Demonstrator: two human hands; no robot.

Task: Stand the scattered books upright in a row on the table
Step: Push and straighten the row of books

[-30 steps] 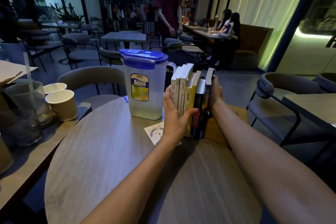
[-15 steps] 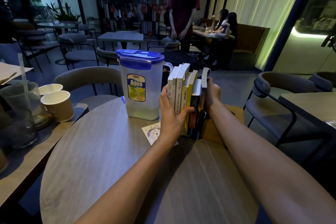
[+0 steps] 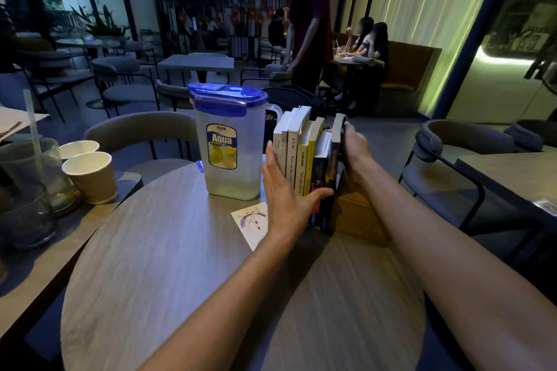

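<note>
Several books stand upright in a tight row, spines toward me, at the far side of the round wooden table. My left hand lies flat against the leftmost white book, its thumb stretched across the lower spines. My right hand presses on the outer side of the rightmost dark book, fingers curled near its top edge. That dark book leans slightly away from the others at the top. The row is squeezed between both hands.
A clear water pitcher with a blue lid stands just left of the books. A printed card lies in front of it. A brown box sits right of the row. Paper cups and glasses occupy the adjoining left table.
Both hands stay pressed on the row. My left thumb has reached farther across the spines. The standing person in the background has shifted right.
</note>
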